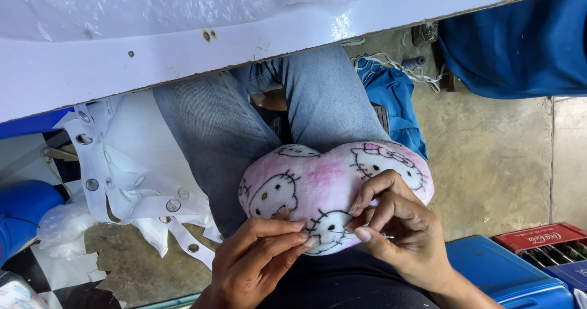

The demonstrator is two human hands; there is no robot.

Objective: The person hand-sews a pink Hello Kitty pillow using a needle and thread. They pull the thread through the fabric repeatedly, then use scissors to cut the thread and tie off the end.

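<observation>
Pink plush cushion (333, 186) rests on the lap; left hand (260, 254) pinches its seam edge shut, while right hand (406, 232), just beside, grips a needle (382, 236), mid-stitch.

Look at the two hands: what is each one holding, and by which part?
The left hand pinches the near edge of the pink heart-shaped plush cushion. The right hand grips a thin needle between fingertips, near its rear end.
</observation>
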